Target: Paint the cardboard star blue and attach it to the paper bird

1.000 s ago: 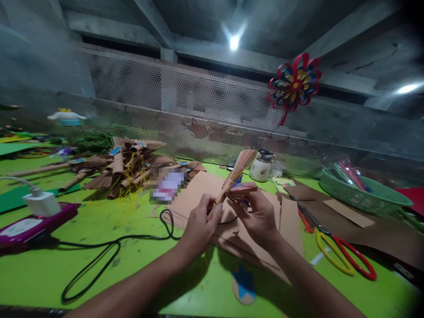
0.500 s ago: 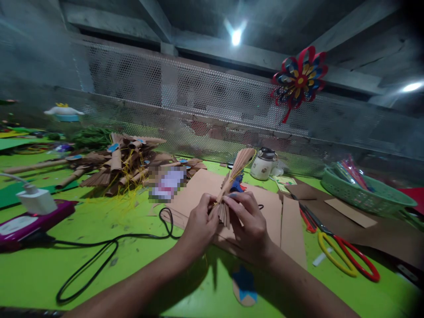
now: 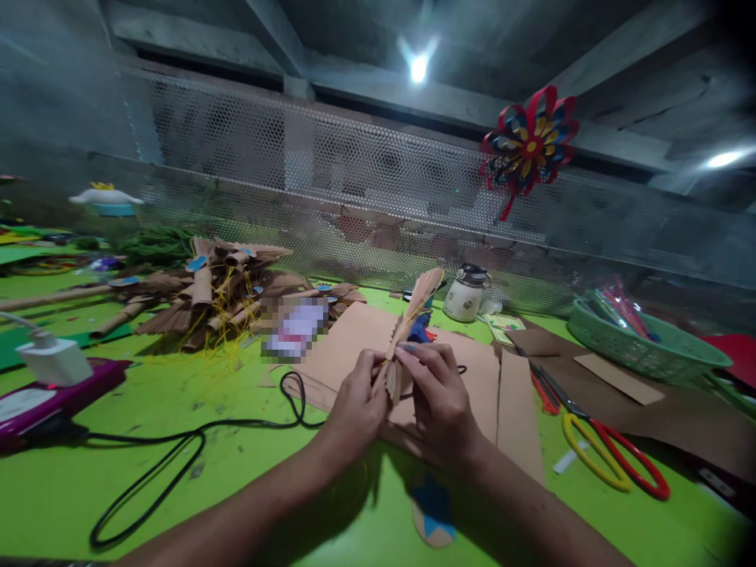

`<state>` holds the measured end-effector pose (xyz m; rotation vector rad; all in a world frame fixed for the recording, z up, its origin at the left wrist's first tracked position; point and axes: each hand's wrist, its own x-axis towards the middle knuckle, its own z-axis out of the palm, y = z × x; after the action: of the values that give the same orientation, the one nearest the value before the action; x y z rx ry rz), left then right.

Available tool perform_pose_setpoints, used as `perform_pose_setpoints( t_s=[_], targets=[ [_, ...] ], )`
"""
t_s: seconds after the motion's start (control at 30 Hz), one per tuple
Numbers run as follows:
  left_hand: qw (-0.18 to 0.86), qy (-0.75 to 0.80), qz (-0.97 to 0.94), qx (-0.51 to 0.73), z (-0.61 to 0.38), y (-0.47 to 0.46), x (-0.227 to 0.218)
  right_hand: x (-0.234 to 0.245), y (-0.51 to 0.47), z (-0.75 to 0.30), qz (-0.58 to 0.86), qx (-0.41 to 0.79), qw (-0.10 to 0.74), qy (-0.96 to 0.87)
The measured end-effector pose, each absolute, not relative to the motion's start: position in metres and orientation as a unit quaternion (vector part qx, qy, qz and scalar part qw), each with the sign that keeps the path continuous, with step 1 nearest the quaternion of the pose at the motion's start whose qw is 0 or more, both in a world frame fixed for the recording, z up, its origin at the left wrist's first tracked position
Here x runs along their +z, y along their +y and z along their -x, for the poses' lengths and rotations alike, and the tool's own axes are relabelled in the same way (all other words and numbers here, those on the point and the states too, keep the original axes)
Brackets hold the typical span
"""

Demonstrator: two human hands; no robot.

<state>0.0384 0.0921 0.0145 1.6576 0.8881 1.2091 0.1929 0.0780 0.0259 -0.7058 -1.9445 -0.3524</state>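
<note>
A pleated brown paper fan [image 3: 420, 303], tied at its narrow middle with yellow string, stands tilted over the stacked brown paper sheets [image 3: 354, 335]. My left hand [image 3: 356, 402] is closed around its lower part, thumb and fingers pinching just below the tie. At the tie, the bent fingertips of my right hand [image 3: 446, 394] pinch the folded paper; whether string is also between them cannot be made out. Behind the fan is a dark blue object [image 3: 420, 327], partly covered. Close below my hands lies a round brown paper piece bearing a blue star [image 3: 435, 508].
Scissors [image 3: 602, 449] with yellow and red handles lie at right, near a green basket [image 3: 643, 346]. A pile of tied paper pieces [image 3: 204, 287] is at left. A black cable [image 3: 194, 433] runs from a purple power strip [image 3: 64, 405]. A white jar [image 3: 465, 295] stands behind.
The fan has turned slightly in my fingers, so its lower pleats show narrower. My right fingertips have moved slightly up and left onto the tie. The whole view has shifted a little.
</note>
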Motion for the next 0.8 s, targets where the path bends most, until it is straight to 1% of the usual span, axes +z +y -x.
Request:
perform_pose_setpoints(
  t_s=[0.23, 0.57, 0.8],
  targets=[
    [0.445, 0.365, -0.654, 0.492, -0.0373, 0.0908, 0.0158, 0.0295, 0.0764, -0.1941, 0.286, -0.148, 0.482, -0.815],
    [0.462, 0.377, -0.634, 0.492, -0.0413, 0.0912, 0.0120, 0.0295, 0.0776, -0.1917, 0.285, -0.165, 0.501, -0.800],
    [0.517, 0.365, -0.597, 0.493, -0.0420, 0.0910, 0.0147, 0.0304, 0.0768, -0.1911, 0.285, -0.150, 0.511, -0.797]
  ],
)
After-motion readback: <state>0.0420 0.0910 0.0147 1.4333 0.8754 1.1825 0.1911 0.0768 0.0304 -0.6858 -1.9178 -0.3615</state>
